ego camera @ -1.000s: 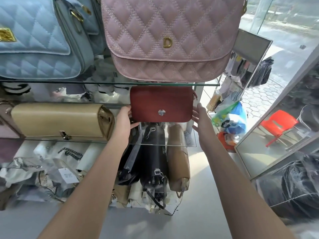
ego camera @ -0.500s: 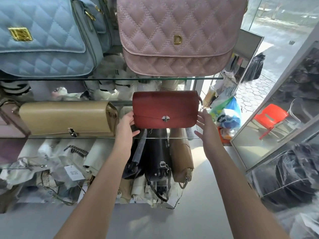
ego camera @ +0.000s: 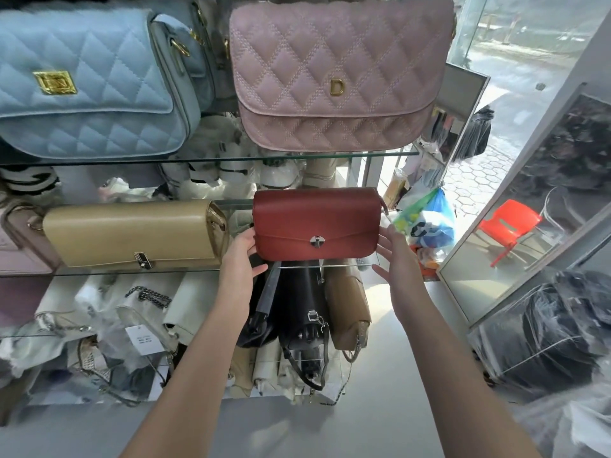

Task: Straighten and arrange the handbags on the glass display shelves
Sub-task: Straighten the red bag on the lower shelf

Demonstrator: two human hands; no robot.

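A dark red handbag with a silver clasp stands upright at the right end of the middle glass shelf. My left hand holds its left end, fingers behind and thumb under the front corner. My right hand is spread beside the bag's right end, at most brushing it. A beige clutch lies to the left on the same shelf. On the upper glass shelf stand a pale blue quilted bag and a pink quilted bag.
Below the middle shelf, a black bag and a tan bag stand end-on among wrapped stock. A glass panel and plastic-wrapped black bundles are on the right. A red chair and a plastic bag lie beyond.
The view has tilted up, so the shelves sit lower in frame. The red bag stays on the shelf with my left hand on it. My right fingers have spread away from its right end.
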